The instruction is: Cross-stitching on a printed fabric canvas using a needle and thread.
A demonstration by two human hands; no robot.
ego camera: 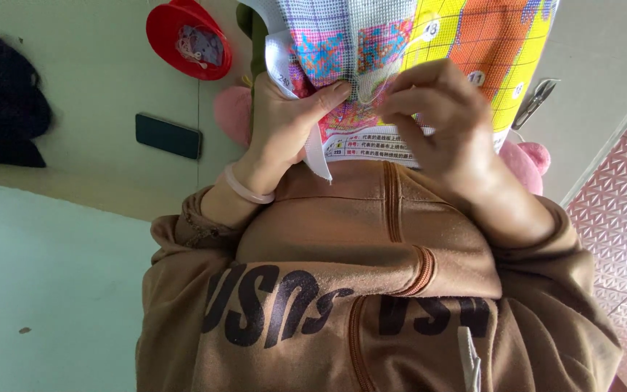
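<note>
A brown sweatshirt (371, 290) with dark lettering is filling the lower half of the view, its zip running up toward the hands. Behind it a pale table (96, 109) is spreading to the left, and a pink patterned floor (618, 218) is showing at the right edge. A printed cross-stitch cloth (429, 43), gridded in yellow, orange, blue and pink, is hanging across the top centre, covering much of what lies beyond it. A dark garment (1, 101) is lying at the far left of the table. A red bowl (186, 36) holding threads is sitting near the cloth's left edge, with a dark phone (168, 136) just below it. Pink plush shapes (524, 163) are peeking out on both sides of the cloth. Small metal snips (536, 101) are lying by the table edge at right.

The left hand (281, 127), a pale bangle (244, 189) on its wrist, is gripping the cloth's lower edge, thumb pressing on the front. The right hand (437, 123) is curling closed, fingertips pinching at the cloth's middle; whether a needle is between them cannot be told.
</note>
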